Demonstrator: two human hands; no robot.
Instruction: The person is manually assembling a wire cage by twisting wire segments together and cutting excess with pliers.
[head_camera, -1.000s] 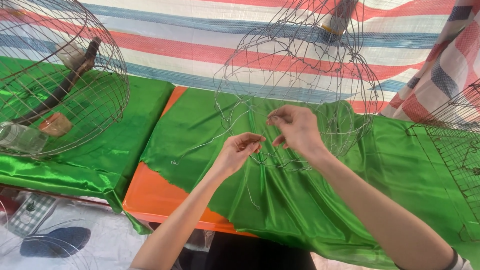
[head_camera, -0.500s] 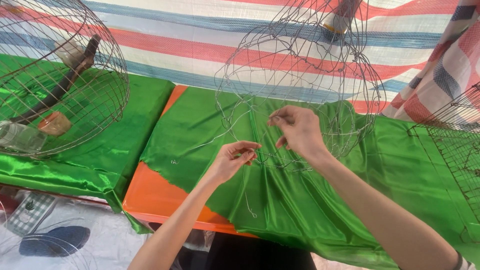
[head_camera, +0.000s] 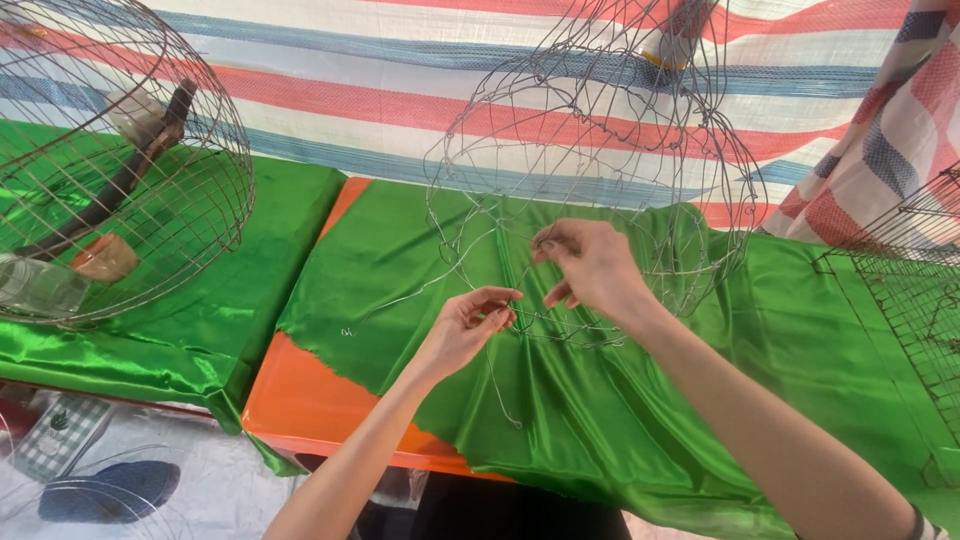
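A half-built dome of thin wire (head_camera: 600, 140) stands on shiny green cloth (head_camera: 600, 420) over an orange table (head_camera: 300, 400). My left hand (head_camera: 470, 325) pinches a loose wire strand (head_camera: 500, 385) at the dome's lower front rim; the strand hangs down in a curve onto the cloth. My right hand (head_camera: 590, 265) is just above and to the right, fingertips pinched on a wire of the dome's lower edge. Both forearms reach in from the bottom of the view.
A finished round wire cage (head_camera: 110, 170) with a wooden perch and small cups sits at left on green cloth. Another wire mesh piece (head_camera: 910, 290) lies at right. A striped tarp (head_camera: 400, 90) hangs behind. More wire rings (head_camera: 90, 495) lie at bottom left.
My left hand has dropped lower and slightly right along the wire. My right hand stays at the dome's rim, its fingers shifted a little.
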